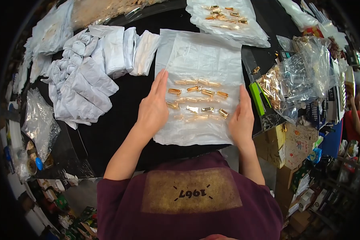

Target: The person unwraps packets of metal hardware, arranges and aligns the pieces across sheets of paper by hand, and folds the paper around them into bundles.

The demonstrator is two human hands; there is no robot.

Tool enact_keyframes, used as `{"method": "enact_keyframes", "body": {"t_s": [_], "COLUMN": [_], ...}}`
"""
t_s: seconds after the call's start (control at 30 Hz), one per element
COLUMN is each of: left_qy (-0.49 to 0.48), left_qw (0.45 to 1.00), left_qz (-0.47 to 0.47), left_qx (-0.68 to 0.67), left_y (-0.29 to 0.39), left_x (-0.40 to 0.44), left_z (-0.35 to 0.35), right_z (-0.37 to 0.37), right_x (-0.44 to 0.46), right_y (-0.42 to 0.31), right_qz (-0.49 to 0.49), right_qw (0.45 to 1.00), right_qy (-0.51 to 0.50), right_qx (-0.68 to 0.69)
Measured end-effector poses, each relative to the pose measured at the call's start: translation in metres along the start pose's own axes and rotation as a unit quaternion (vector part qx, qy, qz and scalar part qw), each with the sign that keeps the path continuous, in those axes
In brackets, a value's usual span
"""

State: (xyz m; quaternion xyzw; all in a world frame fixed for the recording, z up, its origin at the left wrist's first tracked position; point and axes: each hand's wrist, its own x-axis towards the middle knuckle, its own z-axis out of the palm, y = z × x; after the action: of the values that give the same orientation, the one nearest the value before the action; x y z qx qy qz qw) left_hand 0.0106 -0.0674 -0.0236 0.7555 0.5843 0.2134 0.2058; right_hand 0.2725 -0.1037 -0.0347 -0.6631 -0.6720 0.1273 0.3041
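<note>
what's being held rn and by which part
Nothing is clearly gripped: the left hand and right hand, fingers straight, are at opposite side edges of the white paper bearing metal clips.

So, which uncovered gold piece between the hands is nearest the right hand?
The lower row's rightmost piece, beside the right hand; the others lie higher or farther left.

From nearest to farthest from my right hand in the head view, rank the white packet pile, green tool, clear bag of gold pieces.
1. Green tool, just right of the right hand.
2. Clear bag of gold pieces, farther right.
3. White packet pile, across on the left.
</note>
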Motion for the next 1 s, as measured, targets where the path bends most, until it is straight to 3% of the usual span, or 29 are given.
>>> {"method": "enact_keyframes", "body": {"t_s": [0.27,0.6,0.7,0.8,0.83,0.9,0.93,1.0], "left_qy": [0.045,0.093,0.114,0.137,0.138,0.113,0.1,0.102], "left_qw": [0.999,0.984,0.979,0.963,0.963,0.985,0.992,0.993], "left_qz": [0.005,-0.135,-0.142,-0.225,-0.224,-0.127,-0.075,-0.066], "left_qx": [-0.024,0.064,0.091,-0.06,-0.064,-0.032,-0.016,0.01], "left_y": [-0.008,-0.055,-0.059,-0.058,-0.057,-0.051,-0.05,-0.05], "left_x": [-0.018,-0.125,-0.143,-0.152,-0.149,-0.134,-0.128,-0.123], "left_z": [-0.037,-0.099,-0.109,-0.116,-0.11,-0.092,-0.085,-0.078], "right_z": [-0.027,0.046,0.031,0.011,0.015,0.023,0.031,0.054], "right_x": [0.003,-0.013,-0.006,0.005,0.008,0.017,0.019,0.02], "right_y": [-0.038,-0.101,-0.112,-0.123,-0.125,-0.13,-0.131,-0.132], "right_qz": [-0.079,-0.121,-0.116,-0.08,-0.132,-0.236,-0.237,-0.304], "right_qw": [0.997,0.972,0.964,0.956,0.951,0.934,0.936,0.919], "right_qy": [-0.011,-0.186,-0.224,-0.266,-0.255,-0.228,-0.224,-0.209], "right_qx": [-0.006,0.074,0.084,0.099,0.114,0.139,0.132,0.136]}}
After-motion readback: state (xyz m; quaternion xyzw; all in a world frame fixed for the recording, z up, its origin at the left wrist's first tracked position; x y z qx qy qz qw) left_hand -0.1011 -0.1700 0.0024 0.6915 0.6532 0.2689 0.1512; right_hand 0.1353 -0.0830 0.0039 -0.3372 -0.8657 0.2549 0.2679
